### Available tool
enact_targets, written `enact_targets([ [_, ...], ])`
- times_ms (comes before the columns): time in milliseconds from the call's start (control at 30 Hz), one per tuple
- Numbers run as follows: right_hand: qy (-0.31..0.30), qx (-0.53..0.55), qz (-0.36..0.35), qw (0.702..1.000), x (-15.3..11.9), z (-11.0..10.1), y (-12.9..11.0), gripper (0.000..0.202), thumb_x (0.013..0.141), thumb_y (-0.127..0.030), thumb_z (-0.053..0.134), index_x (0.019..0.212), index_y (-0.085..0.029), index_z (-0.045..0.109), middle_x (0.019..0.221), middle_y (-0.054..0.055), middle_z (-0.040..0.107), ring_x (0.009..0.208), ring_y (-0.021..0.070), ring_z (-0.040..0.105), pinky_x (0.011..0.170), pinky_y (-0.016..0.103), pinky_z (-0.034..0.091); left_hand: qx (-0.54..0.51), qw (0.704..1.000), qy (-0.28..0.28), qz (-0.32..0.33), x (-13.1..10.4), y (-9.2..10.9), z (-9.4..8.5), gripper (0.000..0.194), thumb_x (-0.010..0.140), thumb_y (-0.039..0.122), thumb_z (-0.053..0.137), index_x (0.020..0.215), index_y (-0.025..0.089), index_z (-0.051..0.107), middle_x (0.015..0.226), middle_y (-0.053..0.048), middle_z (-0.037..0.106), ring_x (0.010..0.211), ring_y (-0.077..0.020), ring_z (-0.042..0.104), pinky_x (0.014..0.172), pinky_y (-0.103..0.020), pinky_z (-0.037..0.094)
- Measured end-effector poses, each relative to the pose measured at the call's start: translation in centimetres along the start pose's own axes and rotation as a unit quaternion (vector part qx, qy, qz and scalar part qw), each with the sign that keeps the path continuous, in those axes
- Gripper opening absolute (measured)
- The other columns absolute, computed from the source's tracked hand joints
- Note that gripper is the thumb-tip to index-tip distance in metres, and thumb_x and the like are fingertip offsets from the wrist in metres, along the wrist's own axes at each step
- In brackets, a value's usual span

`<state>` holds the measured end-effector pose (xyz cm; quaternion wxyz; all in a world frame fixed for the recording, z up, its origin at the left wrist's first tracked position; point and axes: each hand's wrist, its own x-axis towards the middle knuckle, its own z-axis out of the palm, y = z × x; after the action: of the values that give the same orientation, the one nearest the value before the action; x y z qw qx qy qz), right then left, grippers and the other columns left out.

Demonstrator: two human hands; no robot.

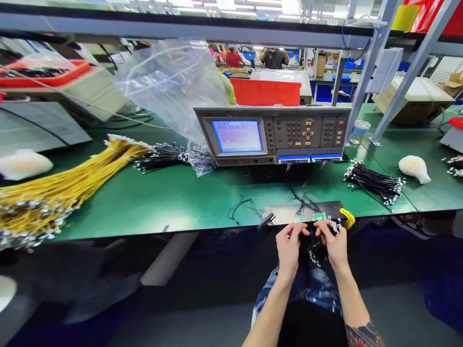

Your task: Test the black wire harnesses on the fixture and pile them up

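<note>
At the bench's front edge my left hand [289, 243] has its fingers pinched near a small green board [298, 219]; a tiny white piece shows at its fingers. Beside it, my right hand [334, 243] is closed on black cables with white connectors [334, 225], just below a second green board [319, 217]. More of these cables hang below the hands over the lap. Dark wires run from both boards up toward the tester [273, 137], whose screen is lit.
Yellow cables [72, 180] lie at left, with black cables [162, 156] and a plastic bag [173, 82] beyond. Another black bundle [374, 182] and a netted white object [414, 168] lie at right. A yellow clamp [347, 218] sits at the edge.
</note>
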<state>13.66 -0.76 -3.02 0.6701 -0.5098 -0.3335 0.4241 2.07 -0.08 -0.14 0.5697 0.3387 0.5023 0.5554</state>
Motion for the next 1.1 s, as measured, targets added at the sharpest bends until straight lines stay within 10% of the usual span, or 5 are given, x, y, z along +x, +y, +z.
enact_targets([
  [233, -0.109, 0.007, 0.087, 0.99, -0.2, -1.0, -1.2, 0.051, 0.075, -0.066, 0.08, 0.07, -0.016, 0.07, 0.051, 0.001, 0.06, 0.037, 0.0056, 0.028, 0.039, 0.023, 0.018, 0.049, 0.985, -0.156, -0.049, 0.0, 1.6, -2.1, 0.048, 0.071, 0.06, 0.077, 0.063, 0.015, 0.065, 0.045, -0.001, 0.058, 0.037, -0.004, 0.022, 0.041, -0.021, 0.011],
  [433, -0.096, 0.064, 0.02, 0.993, -1.6, -2.7, -3.5, 0.048, 0.086, -0.062, 0.074, 0.067, -0.022, 0.056, 0.05, -0.007, 0.041, 0.045, 0.0116, 0.046, 0.048, 0.026, 0.038, 0.111, 0.976, -0.185, -0.037, -0.7, 2.4, -4.3, 0.051, 0.087, 0.065, 0.062, 0.097, 0.016, 0.068, 0.082, -0.006, 0.076, 0.039, -0.0032, 0.019, 0.041, -0.022, 0.012],
  [567, -0.141, -0.022, -0.003, 0.99, -2.5, -2.1, -4.2, 0.038, 0.082, -0.057, 0.08, 0.078, -0.021, 0.067, 0.054, -0.009, 0.04, 0.042, 0.0076, 0.029, 0.043, 0.024, 0.026, 0.194, 0.949, -0.248, 0.002, -1.0, 2.3, -3.7, 0.044, 0.095, 0.055, 0.05, 0.079, 0.018, 0.067, 0.05, -0.001, 0.061, 0.042, -0.0112, 0.038, 0.045, -0.023, 0.028],
  [733, -0.226, -0.121, -0.061, 0.965, -3.6, 0.1, -4.4, 0.018, 0.081, -0.039, 0.082, 0.078, -0.021, 0.078, 0.06, -0.002, 0.057, 0.053, 0.0138, 0.051, 0.053, 0.028, 0.041, 0.213, 0.927, -0.307, 0.023, -1.5, 1.8, -2.4, 0.019, 0.082, 0.025, 0.055, 0.067, 0.019, 0.065, 0.058, -0.001, 0.064, 0.052, -0.0165, 0.056, 0.054, -0.025, 0.043],
  [1100, -0.058, 0.004, -0.003, 0.998, -2.1, -0.3, -3.3, 0.03, 0.083, -0.049, 0.078, 0.083, -0.02, 0.067, 0.073, 0.0, 0.068, 0.041, 0.0057, 0.032, 0.039, 0.024, 0.025, 0.129, 0.942, -0.307, -0.032, -2.1, 2.1, -3.9, 0.049, 0.09, 0.066, 0.062, 0.087, 0.017, 0.062, 0.059, 0.001, 0.061, 0.046, -0.0089, 0.035, 0.048, -0.022, 0.026],
])
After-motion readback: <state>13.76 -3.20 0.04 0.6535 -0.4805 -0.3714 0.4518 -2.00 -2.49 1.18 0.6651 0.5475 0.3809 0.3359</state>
